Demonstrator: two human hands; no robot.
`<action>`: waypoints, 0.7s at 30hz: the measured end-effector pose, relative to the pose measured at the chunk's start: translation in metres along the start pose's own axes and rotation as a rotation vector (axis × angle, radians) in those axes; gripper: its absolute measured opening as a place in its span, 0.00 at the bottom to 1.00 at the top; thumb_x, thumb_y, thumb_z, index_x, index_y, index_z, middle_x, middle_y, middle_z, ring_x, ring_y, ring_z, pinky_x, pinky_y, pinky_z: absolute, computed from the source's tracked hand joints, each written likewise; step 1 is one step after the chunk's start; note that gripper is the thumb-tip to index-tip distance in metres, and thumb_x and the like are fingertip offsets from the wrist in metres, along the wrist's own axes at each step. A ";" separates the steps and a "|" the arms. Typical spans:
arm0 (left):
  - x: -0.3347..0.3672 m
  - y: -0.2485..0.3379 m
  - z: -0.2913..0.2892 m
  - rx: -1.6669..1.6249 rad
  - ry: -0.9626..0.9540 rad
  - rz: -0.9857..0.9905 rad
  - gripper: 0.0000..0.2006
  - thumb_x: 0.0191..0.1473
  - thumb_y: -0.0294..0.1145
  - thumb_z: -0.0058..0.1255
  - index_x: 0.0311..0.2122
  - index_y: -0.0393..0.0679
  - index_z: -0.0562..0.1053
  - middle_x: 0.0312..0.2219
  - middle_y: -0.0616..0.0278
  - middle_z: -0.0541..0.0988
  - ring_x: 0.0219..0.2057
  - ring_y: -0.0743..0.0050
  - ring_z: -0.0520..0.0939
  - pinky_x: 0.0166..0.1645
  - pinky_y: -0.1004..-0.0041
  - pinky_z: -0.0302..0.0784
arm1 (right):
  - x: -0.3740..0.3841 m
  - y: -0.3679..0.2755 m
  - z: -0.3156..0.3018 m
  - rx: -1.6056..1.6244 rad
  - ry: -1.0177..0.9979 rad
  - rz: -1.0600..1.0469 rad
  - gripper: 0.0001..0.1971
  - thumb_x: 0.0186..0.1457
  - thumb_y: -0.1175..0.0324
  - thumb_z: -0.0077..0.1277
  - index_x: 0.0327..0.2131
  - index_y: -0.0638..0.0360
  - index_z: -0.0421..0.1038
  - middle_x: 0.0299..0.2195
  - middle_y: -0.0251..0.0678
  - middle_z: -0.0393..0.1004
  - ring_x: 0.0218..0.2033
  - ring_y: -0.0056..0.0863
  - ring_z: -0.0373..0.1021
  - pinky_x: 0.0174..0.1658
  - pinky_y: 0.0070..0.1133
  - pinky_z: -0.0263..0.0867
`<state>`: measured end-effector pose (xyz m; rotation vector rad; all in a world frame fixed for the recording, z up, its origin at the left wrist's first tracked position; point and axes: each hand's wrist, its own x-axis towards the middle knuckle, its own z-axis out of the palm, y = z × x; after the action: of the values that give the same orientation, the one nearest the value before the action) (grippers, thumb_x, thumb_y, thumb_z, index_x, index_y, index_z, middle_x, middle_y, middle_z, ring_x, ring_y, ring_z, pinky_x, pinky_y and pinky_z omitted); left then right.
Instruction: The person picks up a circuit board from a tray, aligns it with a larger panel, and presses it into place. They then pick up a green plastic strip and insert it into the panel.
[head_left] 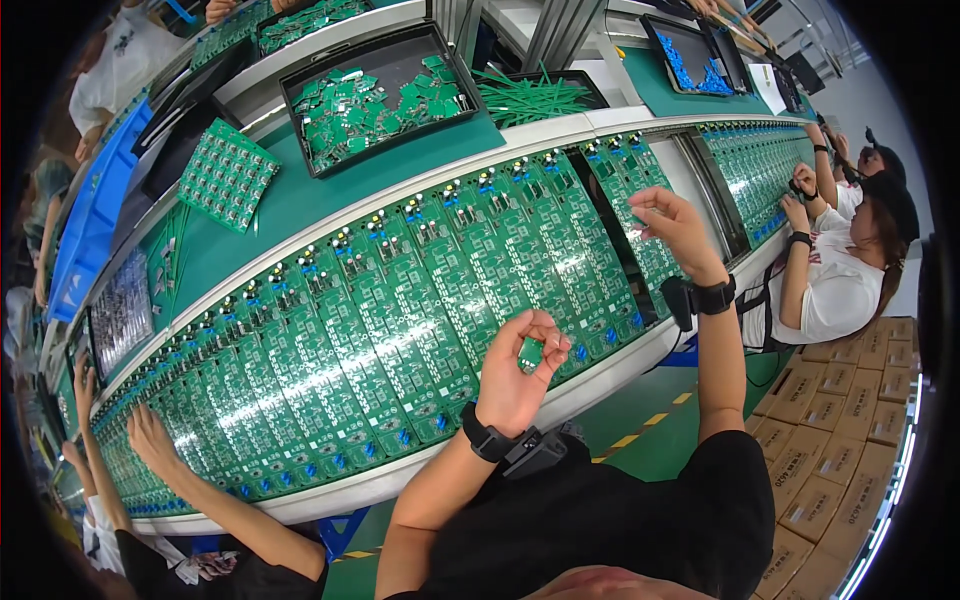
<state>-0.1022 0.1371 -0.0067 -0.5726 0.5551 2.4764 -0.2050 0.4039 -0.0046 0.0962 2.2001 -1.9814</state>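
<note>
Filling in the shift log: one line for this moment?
left hand: holds small green part | right hand: fingertips at boards on belt | co-workers either side

The person wore a black short-sleeved top, its fabric filling the lower edge of the view, with both forearms bare below the sleeves. A black wrist strap [487, 437] circled the left wrist, carrying a dark boxy clip [534, 452] on its outer side. A similar black band [716, 296] sat on the right wrist, with a small black block [679, 299] attached beside it.
</note>
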 end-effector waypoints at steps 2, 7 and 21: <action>-0.001 0.000 0.001 0.015 0.001 -0.004 0.09 0.54 0.34 0.38 0.30 0.39 0.66 0.21 0.63 0.64 0.28 0.70 0.68 0.34 0.75 0.64 | 0.011 0.004 -0.015 -0.220 -0.030 -0.016 0.09 0.53 0.72 0.47 0.39 0.62 0.68 0.30 0.26 0.69 0.29 0.12 0.65 0.32 0.12 0.61; 0.001 -0.001 0.001 0.015 -0.028 -0.005 0.09 0.54 0.34 0.38 0.29 0.39 0.66 0.21 0.64 0.64 0.28 0.71 0.67 0.34 0.75 0.64 | 0.035 0.005 -0.039 -0.430 0.023 -0.121 0.09 0.51 0.73 0.48 0.38 0.62 0.69 0.27 0.26 0.69 0.29 0.12 0.64 0.30 0.13 0.61; 0.003 -0.002 -0.002 0.043 -0.042 -0.006 0.09 0.54 0.36 0.40 0.29 0.42 0.66 0.21 0.66 0.64 0.28 0.73 0.67 0.35 0.76 0.63 | 0.071 -0.004 -0.025 -1.303 0.091 -0.727 0.12 0.41 0.75 0.53 0.34 0.57 0.68 0.27 0.36 0.69 0.32 0.35 0.67 0.33 0.27 0.64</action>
<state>-0.1028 0.1386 -0.0101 -0.5039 0.5884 2.4588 -0.2780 0.4230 -0.0109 -0.8672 3.3536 -0.2771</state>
